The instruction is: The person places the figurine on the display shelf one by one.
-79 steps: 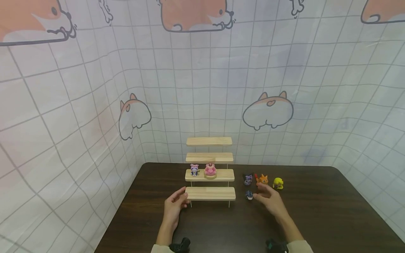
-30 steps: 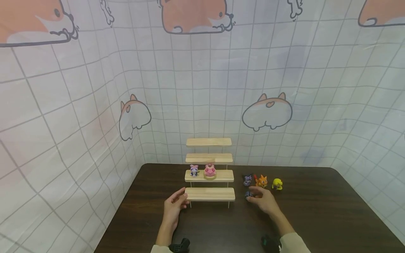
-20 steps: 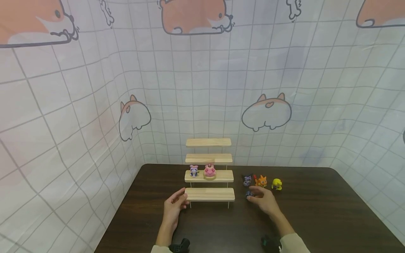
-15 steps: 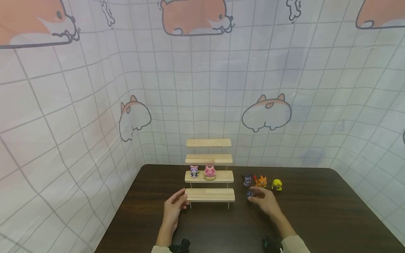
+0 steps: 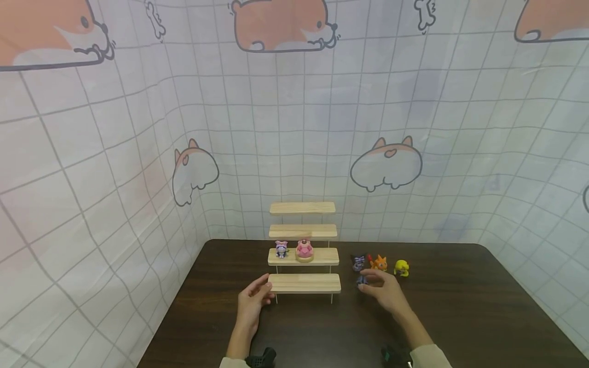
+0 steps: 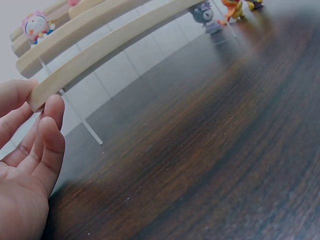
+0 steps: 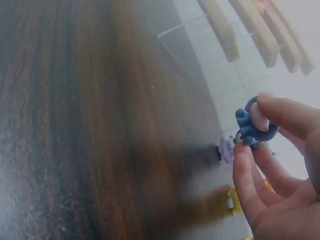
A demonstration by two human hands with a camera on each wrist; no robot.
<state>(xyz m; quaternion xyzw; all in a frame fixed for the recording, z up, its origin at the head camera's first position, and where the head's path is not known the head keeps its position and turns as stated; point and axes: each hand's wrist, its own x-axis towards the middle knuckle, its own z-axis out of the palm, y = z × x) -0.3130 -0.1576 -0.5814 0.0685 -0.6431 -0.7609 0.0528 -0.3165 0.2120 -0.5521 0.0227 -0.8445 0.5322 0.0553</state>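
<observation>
My left hand (image 5: pixel 249 309) grips the left end of the lowest board of a wooden tiered display stand (image 5: pixel 304 283), thumb above and fingers beneath, as the left wrist view shows. My right hand (image 5: pixel 387 294) pinches a small blue figurine (image 7: pixel 253 125) with a pale patch between thumb and fingertips, right of the stand. In the right wrist view the figurine is tipped sideways, its stubby blue feet showing. On the stand's second board from the bottom are a white-and-purple figurine (image 5: pixel 281 250) with pink on its head and a pink figurine (image 5: pixel 304 251) on a round base.
Just behind my right hand, a black-and-purple figurine (image 5: pixel 358 262), an orange figurine (image 5: pixel 379 262) and a yellow figurine (image 5: pixel 402 268) stand in a row on the dark wooden table (image 5: pixel 451 306). A white grid-patterned cloth (image 5: pixel 294 128) with dog drawings hangs behind and at the sides.
My right hand has moved slightly left and taken hold of the blue figurine, which stood beside its fingers on the table earlier. My left hand has kept its grip on the stand.
</observation>
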